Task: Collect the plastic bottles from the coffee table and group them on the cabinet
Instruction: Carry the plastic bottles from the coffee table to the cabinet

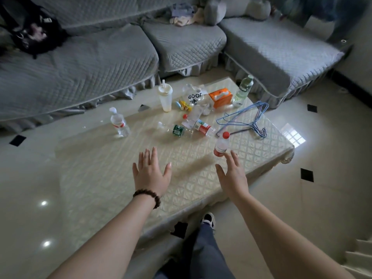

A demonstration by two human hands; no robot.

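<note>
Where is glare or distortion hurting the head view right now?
Head view: window glare on the floor right of the coffee table; lamp spots lower left; wide-angle bending curves the sofa; clear bottles read faintly; both hands sharp.

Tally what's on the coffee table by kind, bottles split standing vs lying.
Standing plastic bottles: 3 (white cap, red cap, green-tinted)
Lying plastic bottles: 3 (green label, red label, clear with red cap)
Tumbler with straw: 1
Tissue box: 1
Plastic bag: 1
Hanger bundle: 1
Total: 10, small clutter by the bag not counted.
</note>
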